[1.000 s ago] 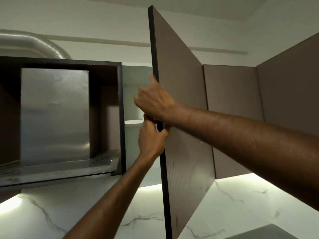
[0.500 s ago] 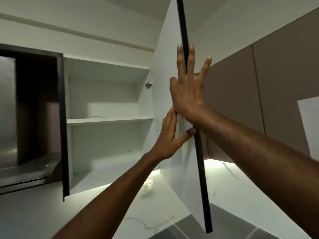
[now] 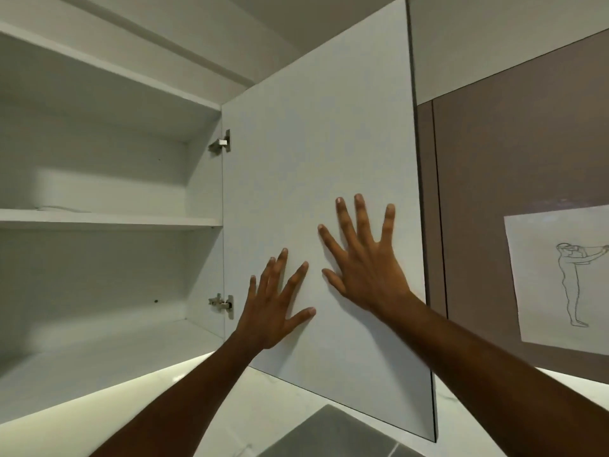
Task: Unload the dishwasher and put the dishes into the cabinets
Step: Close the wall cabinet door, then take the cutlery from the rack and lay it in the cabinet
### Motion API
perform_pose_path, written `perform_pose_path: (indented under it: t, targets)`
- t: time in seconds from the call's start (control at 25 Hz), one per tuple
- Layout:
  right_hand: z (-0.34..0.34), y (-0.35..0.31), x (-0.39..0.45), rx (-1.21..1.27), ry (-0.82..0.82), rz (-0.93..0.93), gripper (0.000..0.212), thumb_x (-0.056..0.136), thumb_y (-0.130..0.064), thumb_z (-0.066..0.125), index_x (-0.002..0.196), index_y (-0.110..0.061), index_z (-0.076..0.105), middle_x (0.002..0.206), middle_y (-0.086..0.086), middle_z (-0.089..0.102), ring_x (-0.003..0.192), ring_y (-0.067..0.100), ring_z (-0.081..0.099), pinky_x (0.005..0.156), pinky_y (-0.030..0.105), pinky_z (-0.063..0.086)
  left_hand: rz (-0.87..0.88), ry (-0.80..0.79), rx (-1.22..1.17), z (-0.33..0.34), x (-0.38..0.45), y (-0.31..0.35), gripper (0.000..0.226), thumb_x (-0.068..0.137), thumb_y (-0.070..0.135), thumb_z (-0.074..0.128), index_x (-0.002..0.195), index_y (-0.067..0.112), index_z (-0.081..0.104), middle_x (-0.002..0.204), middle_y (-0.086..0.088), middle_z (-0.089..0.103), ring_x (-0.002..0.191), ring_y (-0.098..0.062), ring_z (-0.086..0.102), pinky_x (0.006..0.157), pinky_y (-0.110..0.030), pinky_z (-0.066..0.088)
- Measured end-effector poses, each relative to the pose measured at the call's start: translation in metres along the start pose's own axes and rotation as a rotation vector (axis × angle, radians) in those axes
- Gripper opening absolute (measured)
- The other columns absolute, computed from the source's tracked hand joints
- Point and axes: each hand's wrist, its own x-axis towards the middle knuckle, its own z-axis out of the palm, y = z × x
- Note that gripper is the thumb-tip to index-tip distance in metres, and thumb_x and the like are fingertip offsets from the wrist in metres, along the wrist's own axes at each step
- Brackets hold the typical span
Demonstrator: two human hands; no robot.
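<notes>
Both hands, left hand [image 3: 273, 311] and right hand [image 3: 365, 268], press flat with fingers spread on the open cabinet door [image 3: 316, 153] (cabinet [image 3: 99, 219] at 9 o'clock holds no dishes), so overpushing could strain the hinges [image 3: 221, 302].

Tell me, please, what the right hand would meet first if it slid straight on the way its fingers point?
Nothing but more of the open cabinet door: the right hand lies flat on its white inner face, fingers pointing up it, and that face looks bare to the top edge.
</notes>
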Motion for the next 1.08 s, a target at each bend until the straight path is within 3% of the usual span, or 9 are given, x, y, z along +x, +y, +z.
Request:
perform_pose_path:
  t: [0.2,0.4,0.56,0.64,0.72,0.88,0.96,1.08]
  targets:
    - [0.02,-0.017,0.013,0.013,0.045,0.036,0.086,0.099,-0.076,0.022,0.168,-0.03,-0.004,0.169,0.027,-0.021,0.156,0.054,-0.015,0.116,0.081,0.006,0.014,0.2,-0.107,0.052,0.002,-0.015,0.085,0.097,0.064,0.044,0.166,0.026,0.014,0.175,-0.006,-0.009,0.161,-0.032,-0.009,0.121,-0.074,0.014]
    - [0.023,-0.024,0.007,0.019,0.042,0.038,0.082,0.101,-0.075,0.027,0.168,-0.034,0.003,0.174,0.023,-0.002,0.159,0.05,-0.001,0.118,0.079,0.006,-0.121,0.408,-0.312,0.082,-0.004,0.008,0.07,0.101,0.05,0.041,0.165,0.028,0.022,0.175,-0.004,0.002,0.162,-0.029,-0.001,0.124,-0.068,0.007]
    - [0.024,-0.048,-0.038,0.057,-0.033,0.074,0.076,0.102,-0.071,0.026,0.167,-0.034,0.017,0.174,0.018,0.015,0.159,0.046,0.011,0.119,0.075,0.005,-0.259,0.487,-0.389,0.087,-0.013,0.043,0.064,0.107,0.051,0.035,0.165,0.026,0.024,0.174,-0.009,0.013,0.161,-0.029,0.009,0.126,-0.061,0.012]
    - [0.02,-0.058,-0.084,0.075,-0.091,0.082,0.075,0.101,-0.07,0.026,0.167,-0.034,0.019,0.174,0.015,0.016,0.16,0.043,0.01,0.12,0.073,0.004,-0.218,0.492,-0.417,0.086,-0.035,0.068,0.065,0.108,0.051,0.038,0.164,0.02,0.027,0.172,-0.014,0.018,0.16,-0.032,0.014,0.126,-0.058,0.016]
    - [0.009,-0.062,-0.146,0.093,-0.176,0.119,0.072,0.102,-0.064,0.031,0.167,-0.034,0.019,0.175,0.013,0.013,0.161,0.041,0.007,0.119,0.074,0.004,-0.113,0.404,-0.463,0.088,-0.08,0.105,0.067,0.106,0.047,0.047,0.164,0.019,0.028,0.172,-0.016,0.018,0.16,-0.034,0.014,0.127,-0.055,0.017]
    - [-0.027,-0.075,-0.313,0.166,-0.472,0.305,0.079,0.097,-0.054,0.051,0.167,-0.036,0.018,0.176,0.01,0.0,0.161,0.04,-0.006,0.118,0.078,0.004,0.02,0.047,-0.554,0.107,-0.217,0.188,0.069,0.099,0.036,0.058,0.162,0.02,0.034,0.174,-0.01,0.011,0.16,-0.033,0.012,0.125,-0.06,0.019]
    - [-0.054,-0.08,-0.418,0.233,-0.672,0.508,0.081,0.092,-0.046,0.062,0.164,-0.035,0.027,0.176,0.008,-0.006,0.161,0.039,-0.008,0.118,0.078,0.007,0.016,-0.17,-0.655,0.116,-0.29,0.244,0.072,0.092,0.036,0.059,0.159,0.021,0.038,0.174,-0.006,0.012,0.159,-0.033,0.016,0.121,-0.061,0.024]
    - [-0.116,-0.076,-0.572,0.271,-1.016,0.884,0.074,0.09,-0.042,0.067,0.157,-0.031,0.037,0.176,0.008,-0.004,0.16,0.043,0.006,0.118,0.077,0.016,0.063,-0.551,-0.78,0.118,-0.395,0.334,0.075,0.084,0.043,0.059,0.154,0.02,0.045,0.17,-0.006,0.024,0.153,-0.034,0.03,0.118,-0.056,0.033]
